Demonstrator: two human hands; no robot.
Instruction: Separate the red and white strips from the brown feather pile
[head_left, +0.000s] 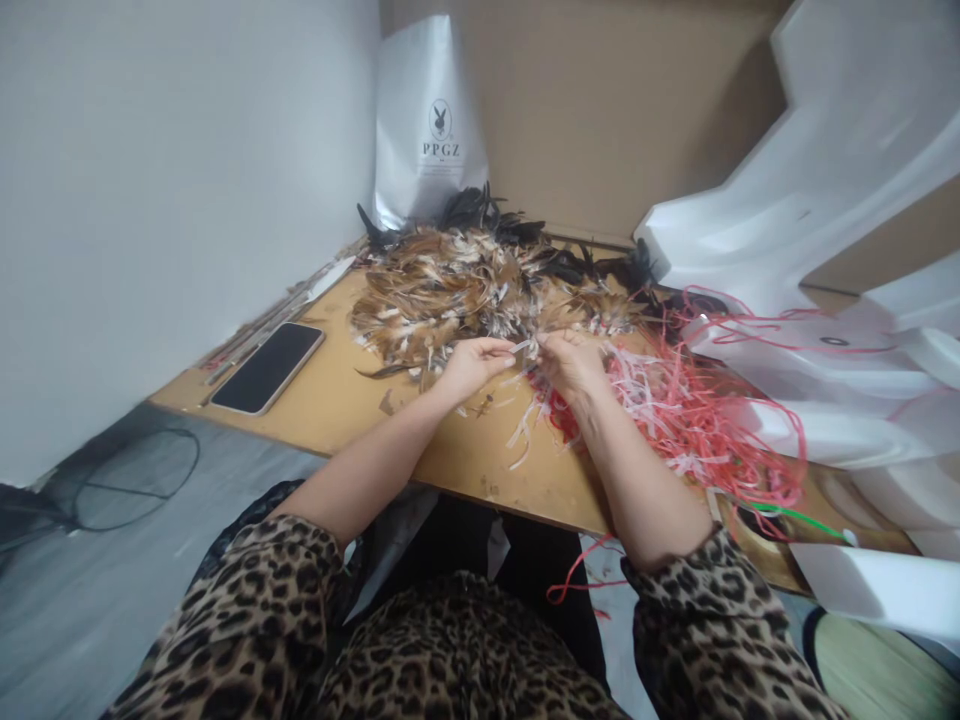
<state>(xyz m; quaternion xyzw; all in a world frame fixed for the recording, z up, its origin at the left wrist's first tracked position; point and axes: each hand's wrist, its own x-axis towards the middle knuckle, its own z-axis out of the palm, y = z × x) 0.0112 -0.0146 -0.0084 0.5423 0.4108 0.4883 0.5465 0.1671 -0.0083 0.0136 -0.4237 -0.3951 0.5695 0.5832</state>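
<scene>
Both hands meet over the front of a feather pile. My left hand point(478, 362) is closed in a pinch on one end of a short white strip point(523, 346). The strip runs across to my right hand point(574, 362), whose fingers are closed around its other end; whether they also grip a feather is too small to tell. Just behind the hands lies a heap of brown and white feathers point(442, 290), with black feathers point(472, 208) along its back. A tangle of red, pink and white strips point(675, 400) spreads beside my right forearm.
A smartphone point(268, 368) lies at the left of the wooden table point(480, 465). Behind the feathers stands a silver-white bag point(420, 130) with a rabbit logo. White foam-like pieces point(750, 230) crowd the right side. A green strip point(806, 518) lies near the right edge.
</scene>
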